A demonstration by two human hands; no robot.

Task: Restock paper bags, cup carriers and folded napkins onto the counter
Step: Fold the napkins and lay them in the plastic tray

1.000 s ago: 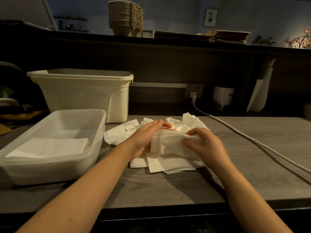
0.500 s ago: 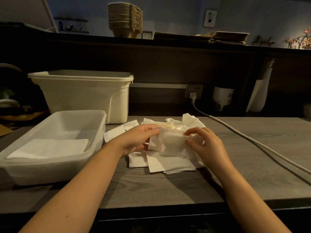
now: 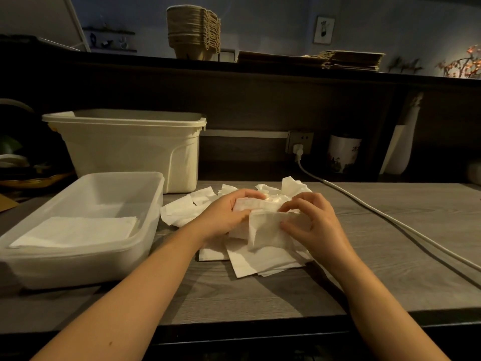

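Observation:
A loose heap of white napkins (image 3: 256, 261) lies on the grey wooden worktop in front of me. My left hand (image 3: 223, 217) and my right hand (image 3: 316, 225) both pinch one white napkin (image 3: 263, 230) held just above the heap, left hand at its left edge, right hand at its right edge. A clear plastic tray (image 3: 145, 222) at my left holds folded napkins (image 3: 75, 231) lying flat. On the raised dark counter behind stand a stack of brown cup carriers (image 3: 194, 35) and a flat stack of paper bags (image 3: 348, 61).
A tall cream plastic bin (image 3: 130, 149) stands behind the tray. A white power cable (image 3: 385, 217) runs from a wall socket (image 3: 299, 143) diagonally across the worktop to the right. A white jar (image 3: 343, 153) and a white vase (image 3: 400, 149) stand against the back wall.
Both hands have worked the napkin between them; the right hand shifted its fingers along the right edge and the sheet now hangs more unfolded toward me.

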